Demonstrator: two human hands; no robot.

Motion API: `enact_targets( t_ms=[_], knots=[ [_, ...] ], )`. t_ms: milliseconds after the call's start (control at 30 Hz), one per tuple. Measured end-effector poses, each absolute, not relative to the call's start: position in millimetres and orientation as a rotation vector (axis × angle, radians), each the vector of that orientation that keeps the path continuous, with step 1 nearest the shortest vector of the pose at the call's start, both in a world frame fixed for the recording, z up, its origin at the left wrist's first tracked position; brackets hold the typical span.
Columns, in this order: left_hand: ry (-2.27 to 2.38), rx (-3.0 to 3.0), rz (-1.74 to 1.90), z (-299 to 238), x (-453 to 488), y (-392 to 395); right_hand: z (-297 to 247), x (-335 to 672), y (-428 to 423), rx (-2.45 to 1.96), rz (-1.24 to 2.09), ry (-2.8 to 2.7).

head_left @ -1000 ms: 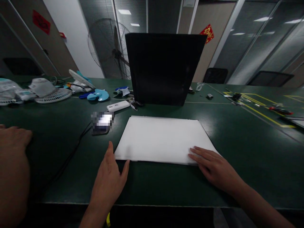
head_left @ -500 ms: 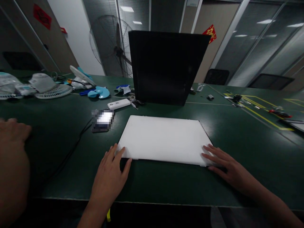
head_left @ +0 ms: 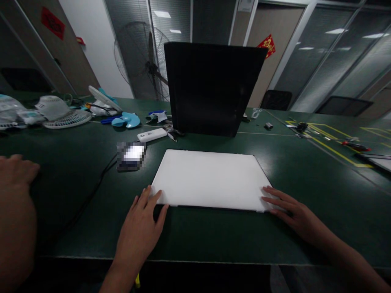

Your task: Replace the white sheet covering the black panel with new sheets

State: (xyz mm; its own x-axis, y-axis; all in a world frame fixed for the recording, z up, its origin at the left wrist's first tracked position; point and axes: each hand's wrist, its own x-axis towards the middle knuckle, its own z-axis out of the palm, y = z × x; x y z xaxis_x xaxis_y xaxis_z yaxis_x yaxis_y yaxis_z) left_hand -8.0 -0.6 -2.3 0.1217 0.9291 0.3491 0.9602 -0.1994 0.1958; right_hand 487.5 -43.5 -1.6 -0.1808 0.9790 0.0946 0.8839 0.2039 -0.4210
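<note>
In front of you, the panel [head_left: 210, 179] lies on the surface [head_left: 214, 238], your left fingers [head_left: 142, 200] and right fingers [head_left: 281, 193] at its 2 near corners. Behind it stands the upright board [head_left: 214, 89], with the fan [head_left: 150, 67] farther back, to the left. Left of the panel lies the device [head_left: 131, 156], the stick [head_left: 152, 135] just behind that. Another person's arm [head_left: 15, 215] is on your far left.

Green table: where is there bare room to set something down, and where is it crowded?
Bare: the green table between the white panel and the yellow lines, and the strip from the panel to the front edge, between the left hand and right hand. Crowded: far left, with white fan parts and light-blue blades, down to the pixelated device.
</note>
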Motion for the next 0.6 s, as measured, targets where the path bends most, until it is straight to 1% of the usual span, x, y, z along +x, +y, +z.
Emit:
enact_targets(
  t_ms=[133, 233, 367, 533, 600],
  knots=[
    [-1.955, -2.3, -0.605, -2, -8, 0, 5, 481, -36, -1.987, 0.318, -1.814],
    [-1.973, -2.295, -0.596, 0, -8, 0, 10, 472, -21, -2.168, 0.392, -1.574],
    [-2.033, -2.283, -0.593, 1, -8, 0, 18, 457, -5, -2.037, 0.536, -1.437],
    [-2.086, -2.29, -0.583, 1, -9, 1, 30, 453, 0, -1.798, 0.834, -0.88],
    [-2.087, -2.291, -0.586, 2, -10, 0, 36, 456, -2, -1.713, 0.909, -0.741]
  ],
)
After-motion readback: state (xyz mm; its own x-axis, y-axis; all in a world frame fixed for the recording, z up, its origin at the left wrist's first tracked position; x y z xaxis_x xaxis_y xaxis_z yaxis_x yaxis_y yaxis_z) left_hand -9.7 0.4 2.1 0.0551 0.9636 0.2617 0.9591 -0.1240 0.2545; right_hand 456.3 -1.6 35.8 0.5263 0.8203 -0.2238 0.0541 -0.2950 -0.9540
